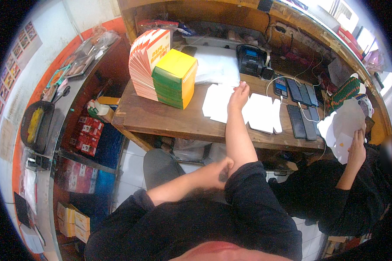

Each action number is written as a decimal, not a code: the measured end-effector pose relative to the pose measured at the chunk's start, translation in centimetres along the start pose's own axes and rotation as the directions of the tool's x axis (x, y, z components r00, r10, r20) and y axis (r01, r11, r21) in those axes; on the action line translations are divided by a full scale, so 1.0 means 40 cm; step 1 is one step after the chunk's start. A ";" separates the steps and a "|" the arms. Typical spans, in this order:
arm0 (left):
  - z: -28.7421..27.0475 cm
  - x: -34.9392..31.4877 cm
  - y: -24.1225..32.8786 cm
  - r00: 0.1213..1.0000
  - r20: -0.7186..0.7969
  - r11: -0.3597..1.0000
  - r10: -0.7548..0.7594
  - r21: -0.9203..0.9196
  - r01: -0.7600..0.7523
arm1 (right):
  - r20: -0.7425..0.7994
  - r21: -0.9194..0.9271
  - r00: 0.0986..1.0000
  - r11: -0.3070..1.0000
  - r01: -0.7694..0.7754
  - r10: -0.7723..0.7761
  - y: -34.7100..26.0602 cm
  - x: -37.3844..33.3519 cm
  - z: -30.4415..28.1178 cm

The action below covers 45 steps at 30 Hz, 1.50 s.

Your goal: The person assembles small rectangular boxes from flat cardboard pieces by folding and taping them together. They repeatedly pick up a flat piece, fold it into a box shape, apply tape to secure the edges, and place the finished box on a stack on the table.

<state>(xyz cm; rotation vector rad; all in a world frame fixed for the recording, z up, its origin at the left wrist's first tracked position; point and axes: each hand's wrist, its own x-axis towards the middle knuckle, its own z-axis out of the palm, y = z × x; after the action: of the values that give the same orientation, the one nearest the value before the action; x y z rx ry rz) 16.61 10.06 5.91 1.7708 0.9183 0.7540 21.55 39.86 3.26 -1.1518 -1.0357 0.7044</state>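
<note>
My right arm reaches across the wooden table [161, 119]. My right hand [238, 96] is above some flat white cardboard pieces [217, 102], its fingers drawn together; whatever may be between them is too small to make out. My left hand [213, 174] crosses in front of my body, with its fingers curled against my right arm [241, 148] near the pushed-up black sleeve [246, 178]. Its fingertips are partly hidden. More white pieces [261, 113] lie to the right of my right hand. A stack of folded yellow-and-green boxes [174, 78] stands left of them.
A fanned stack of red-and-white cartons [143, 65] leans beside the boxes. Behind lie a white plastic-wrapped pack [217, 64] and a black label printer [251, 61]. Several phones [297, 122] with cables lie at right. A co-worker's hand [357, 150] holds a white sheet [344, 126].
</note>
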 end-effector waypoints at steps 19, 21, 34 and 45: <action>-0.017 -0.006 0.028 0.995 0.018 0.987 -0.093 0.135 0.090 | -0.008 0.023 0.996 0.996 -0.086 0.086 0.012 0.011 -0.009; -0.021 -0.011 0.063 0.994 0.018 0.977 -0.110 0.187 0.104 | -0.050 0.077 0.998 0.996 -0.043 0.047 0.023 0.020 -0.011; -0.038 -0.054 -0.070 0.948 -0.309 0.981 -0.073 0.149 0.124 | 0.333 0.150 0.939 0.978 -0.143 0.086 0.045 0.095 -0.062; -0.046 -0.322 -0.202 0.791 -0.402 0.886 -0.461 -0.160 0.435 | 0.961 -0.211 0.107 0.425 0.880 0.255 -0.239 -0.066 -0.403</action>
<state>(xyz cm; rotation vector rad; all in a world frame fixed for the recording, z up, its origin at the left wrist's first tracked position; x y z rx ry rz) 6.35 2.00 -2.12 1.2651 1.5345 0.8564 34.84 28.56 10.61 -0.9361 -3.0832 0.3326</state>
